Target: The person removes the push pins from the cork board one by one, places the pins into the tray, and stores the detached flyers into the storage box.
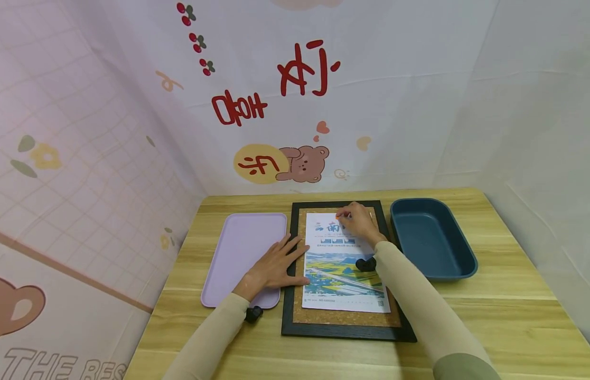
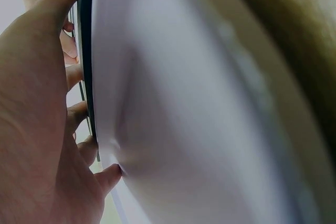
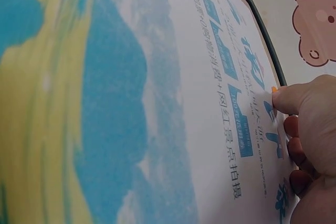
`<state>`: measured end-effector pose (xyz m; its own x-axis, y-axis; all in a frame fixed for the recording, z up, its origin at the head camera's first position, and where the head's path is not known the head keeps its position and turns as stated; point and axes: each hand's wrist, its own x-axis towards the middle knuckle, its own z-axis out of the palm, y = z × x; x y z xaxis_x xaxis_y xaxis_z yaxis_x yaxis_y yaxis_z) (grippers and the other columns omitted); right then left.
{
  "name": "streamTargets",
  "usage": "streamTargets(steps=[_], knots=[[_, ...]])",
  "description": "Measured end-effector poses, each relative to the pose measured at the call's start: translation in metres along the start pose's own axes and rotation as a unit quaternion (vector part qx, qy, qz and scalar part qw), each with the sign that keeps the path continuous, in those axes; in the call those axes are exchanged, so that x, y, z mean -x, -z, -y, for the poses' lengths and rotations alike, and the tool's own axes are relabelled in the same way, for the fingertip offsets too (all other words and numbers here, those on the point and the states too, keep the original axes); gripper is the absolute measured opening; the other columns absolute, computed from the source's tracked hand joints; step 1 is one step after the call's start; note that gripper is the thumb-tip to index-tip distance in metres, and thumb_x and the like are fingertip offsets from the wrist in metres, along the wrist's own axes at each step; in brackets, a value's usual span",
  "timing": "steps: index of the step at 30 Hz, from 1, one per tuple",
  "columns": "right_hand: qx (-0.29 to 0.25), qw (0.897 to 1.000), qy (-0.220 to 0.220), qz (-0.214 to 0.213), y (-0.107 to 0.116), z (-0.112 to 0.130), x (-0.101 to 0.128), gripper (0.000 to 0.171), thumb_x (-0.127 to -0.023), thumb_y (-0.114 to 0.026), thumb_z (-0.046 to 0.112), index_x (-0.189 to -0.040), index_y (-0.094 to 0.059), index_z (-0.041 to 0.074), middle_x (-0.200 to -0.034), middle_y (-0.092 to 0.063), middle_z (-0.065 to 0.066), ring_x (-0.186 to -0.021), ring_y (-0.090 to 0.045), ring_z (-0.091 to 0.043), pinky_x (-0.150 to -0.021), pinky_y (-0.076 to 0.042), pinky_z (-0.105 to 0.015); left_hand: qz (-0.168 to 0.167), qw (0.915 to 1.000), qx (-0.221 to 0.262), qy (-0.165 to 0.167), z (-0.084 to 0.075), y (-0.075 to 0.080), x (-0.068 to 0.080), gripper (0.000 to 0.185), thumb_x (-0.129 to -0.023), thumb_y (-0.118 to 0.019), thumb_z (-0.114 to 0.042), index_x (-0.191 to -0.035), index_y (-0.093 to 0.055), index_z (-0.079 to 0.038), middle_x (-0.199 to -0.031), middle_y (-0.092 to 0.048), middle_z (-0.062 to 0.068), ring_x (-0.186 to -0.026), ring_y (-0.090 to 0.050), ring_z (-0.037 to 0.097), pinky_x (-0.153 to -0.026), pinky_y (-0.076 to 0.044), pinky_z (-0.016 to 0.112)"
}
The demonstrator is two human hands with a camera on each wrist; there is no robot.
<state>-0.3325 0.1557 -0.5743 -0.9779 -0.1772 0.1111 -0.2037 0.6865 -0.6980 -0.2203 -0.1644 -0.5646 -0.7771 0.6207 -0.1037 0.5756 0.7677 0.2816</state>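
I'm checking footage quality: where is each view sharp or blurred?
Head: the black frame looks clean-edged; left wrist: the lilac tray fills much of the picture, badly out of focus; right wrist: the poster has readable larger lettering, but its nearest colours are soft.

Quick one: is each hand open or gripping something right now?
Left hand: open, fingers spread across the left edge of the corkboard.
Right hand: closed, pinching a small orange object near the top of the poster.

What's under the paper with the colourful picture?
The paper lies on a cork board in a black frame. Around the paper, cork shows; anything hidden beneath can't be seen.
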Motion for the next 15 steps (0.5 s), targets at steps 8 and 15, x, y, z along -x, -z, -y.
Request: streamTargets(steps=[8,15], knots=[[-0.01,1.0,-0.005,-0.002,-0.0007,0.0008,0.0005,0.015,-0.109,-0.073,0.007,-0.111,-0.087,0.005,-0.117,-0.07,-0.018,-0.105,-0.058,-0.032,-0.091,-0.048,-0.043,0.001,1.0,-0.002,-0.001,0.0015,-0.0017,-0.0006,0.1,-0.102,-0.066,-0.079,-0.181,-0.031,-0.031,-0.192,-0.018,0.008,-0.179,-0.011,0.045,-0.139,-0.024,0.073],[-0.009,1.0,-0.005,-0.002,-0.001,-0.0006,-0.0005,0.015,-0.11,-0.073,0.008,-0.111,-0.088,0.007,-0.117,-0.07,-0.018,-0.104,-0.06,-0.032,-0.089,-0.049,-0.043,0.004,1.0,-0.002,0.001,0.002,-0.0023,-0.0013,0.1,-0.101,-0.066,-0.08,-0.181,-0.03,-0.032,-0.192,-0.017,0.007,-0.179,-0.01,0.044,-0.14,-0.024,0.072]])
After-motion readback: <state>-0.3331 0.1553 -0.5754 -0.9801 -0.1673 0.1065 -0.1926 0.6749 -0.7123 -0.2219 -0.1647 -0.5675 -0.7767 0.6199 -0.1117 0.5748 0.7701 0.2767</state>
